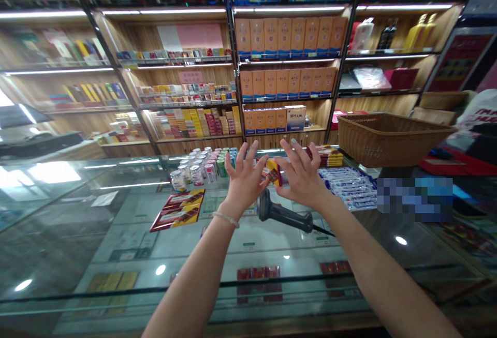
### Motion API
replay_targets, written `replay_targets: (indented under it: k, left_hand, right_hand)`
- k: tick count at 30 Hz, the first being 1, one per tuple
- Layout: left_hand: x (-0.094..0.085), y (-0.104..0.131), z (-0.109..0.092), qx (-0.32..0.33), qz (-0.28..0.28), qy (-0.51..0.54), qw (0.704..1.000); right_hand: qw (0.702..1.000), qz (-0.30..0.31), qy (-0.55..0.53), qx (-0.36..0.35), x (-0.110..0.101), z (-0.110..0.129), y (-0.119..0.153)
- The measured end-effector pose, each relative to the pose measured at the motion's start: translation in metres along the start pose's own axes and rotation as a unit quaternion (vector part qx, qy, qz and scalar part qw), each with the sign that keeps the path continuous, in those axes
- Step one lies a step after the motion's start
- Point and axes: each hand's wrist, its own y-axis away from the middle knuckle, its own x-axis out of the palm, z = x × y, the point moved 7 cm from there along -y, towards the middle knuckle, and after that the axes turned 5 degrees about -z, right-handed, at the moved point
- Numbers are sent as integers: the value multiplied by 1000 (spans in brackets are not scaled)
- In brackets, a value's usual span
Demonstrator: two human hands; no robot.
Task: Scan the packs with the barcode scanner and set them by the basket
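A chocolate bar (274, 173) in a red and yellow wrapper is held up between my two hands over the glass counter. My left hand (245, 180) pinches its left end with thumb and forefinger, the other fingers spread upward. On its right end is my right hand (303, 176), also pinching, its remaining fingers raised. Just below them a black barcode scanner (285, 216) lies on the glass, its cable running right. More chocolate bars (180, 209) lie flat to the left, overlapping. Behind my right hand is a stack of chocolate bars (330, 156), partly hidden.
Several small cans (194, 167) stand in rows behind my left hand. Blue and white slim packets (347, 188) lie to the right. A wicker basket (392, 138) sits at the back right. The glass counter (267, 252) has goods beneath it; stocked shelves (287, 61) line the wall.
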Motion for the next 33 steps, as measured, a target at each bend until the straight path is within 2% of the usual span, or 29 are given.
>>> replay_targets:
  k: [5,8,11,16,19,26,33]
  left_hand:
    - [1,0,13,-53,17,6,998]
    - [1,1,22,-80,18,19,996]
    - [0,0,23,-81,17,39,996]
    - [0,1,9,-43,30,67,996]
    - [3,2,-1,-19,35,94,995]
    - [4,2,-11,-5,46,115,992]
    - [4,0,-4,-18,39,117,992]
  right_hand:
    - [994,63,-57,61,-1,-17,-1]
    - [987,63,-75,125,-1,-37,2]
    - [983,61,-79,156,9,-50,9]
    - [979,107,-72,156,34,-49,21]
    - [978,125,-83,145,41,-42,25]
    - [978,126,-99,135,40,-37,25]
    - [982,101,-85,134,33,-41,22]
